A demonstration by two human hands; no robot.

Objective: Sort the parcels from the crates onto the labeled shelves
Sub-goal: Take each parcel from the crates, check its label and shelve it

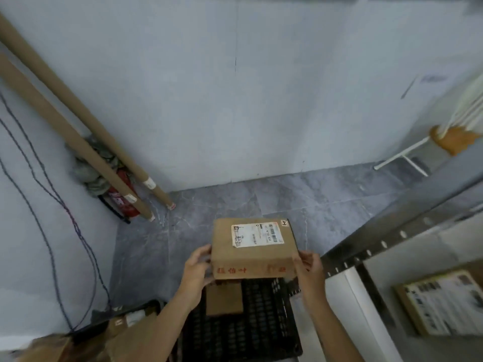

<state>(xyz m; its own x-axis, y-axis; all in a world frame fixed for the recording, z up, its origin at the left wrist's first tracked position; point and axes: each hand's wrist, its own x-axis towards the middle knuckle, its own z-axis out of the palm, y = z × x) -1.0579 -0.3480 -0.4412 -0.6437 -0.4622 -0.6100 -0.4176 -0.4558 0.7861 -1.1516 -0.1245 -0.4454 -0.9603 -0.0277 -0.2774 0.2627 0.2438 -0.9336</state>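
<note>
Mid-transfer: I see left hand (196, 267) and right hand (311, 267) gripping the parcel (253, 259) above the black crate (261, 325); next, I'd read its label (257, 235) and pick the matching shelf (392, 244).

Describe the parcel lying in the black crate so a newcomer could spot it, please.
Left of the metal shelf rack stands a black slatted crate. At its far left lies a small cardboard parcel, plain-topped, unlike the larger white-labelled box held above it.
</note>
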